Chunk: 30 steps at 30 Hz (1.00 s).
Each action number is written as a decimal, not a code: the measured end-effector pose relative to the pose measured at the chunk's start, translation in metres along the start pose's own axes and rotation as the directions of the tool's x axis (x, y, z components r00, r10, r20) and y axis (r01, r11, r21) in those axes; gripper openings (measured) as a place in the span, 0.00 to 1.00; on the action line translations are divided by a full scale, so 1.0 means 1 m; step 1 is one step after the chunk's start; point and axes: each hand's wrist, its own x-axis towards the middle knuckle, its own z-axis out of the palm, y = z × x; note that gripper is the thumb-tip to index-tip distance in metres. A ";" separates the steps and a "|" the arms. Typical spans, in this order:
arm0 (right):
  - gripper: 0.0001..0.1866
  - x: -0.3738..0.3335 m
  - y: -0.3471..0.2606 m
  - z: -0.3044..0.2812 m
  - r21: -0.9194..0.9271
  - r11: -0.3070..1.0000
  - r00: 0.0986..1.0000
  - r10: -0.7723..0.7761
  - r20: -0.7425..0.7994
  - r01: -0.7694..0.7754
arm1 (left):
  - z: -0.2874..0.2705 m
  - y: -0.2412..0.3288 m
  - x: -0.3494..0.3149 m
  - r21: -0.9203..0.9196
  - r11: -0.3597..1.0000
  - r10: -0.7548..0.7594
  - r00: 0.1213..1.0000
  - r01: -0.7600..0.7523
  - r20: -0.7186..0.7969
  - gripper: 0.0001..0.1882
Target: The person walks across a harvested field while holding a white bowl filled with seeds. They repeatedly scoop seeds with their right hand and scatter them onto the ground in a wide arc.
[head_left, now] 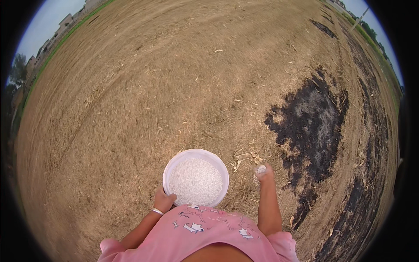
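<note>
A round white basin (166, 171) is held against the front of my pink shirt. White granules (195, 179) fill much of it. My left hand (164, 200) grips the basin's near left rim, thumb over the edge, with a white band around the wrist. Out to the right of the basin, apart from it, my right hand (265, 173) is closed around a handful of white granules (261, 169), some showing at the fingers. A few blurred white specks appear just beside that hand, above the ground.
Dry brown soil with straw bits (131, 109) stretches all around. On the right lies a black burnt patch (312, 124), with more charred strips (360, 205) beyond it. Pale dry husks (247, 157) lie near my right hand. Buildings (65, 22) stand along the far left edge.
</note>
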 end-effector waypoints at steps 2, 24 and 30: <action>0.12 -0.101 -0.003 0.189 0.063 0.962 0.803 -0.257 0.538 0.266 | -0.009 -0.032 0.021 -0.004 0.999 -0.035 0.997 0.035 -0.074 0.22; 0.22 -0.135 -0.035 0.369 -0.354 0.581 0.542 -0.184 0.820 0.733 | 0.057 0.140 0.176 0.336 0.937 0.039 0.986 -0.093 0.162 0.27; 0.21 -0.054 0.044 0.256 -0.387 -0.303 0.429 0.086 0.899 0.871 | 0.078 0.190 0.192 0.475 0.869 0.052 0.981 -0.137 0.189 0.27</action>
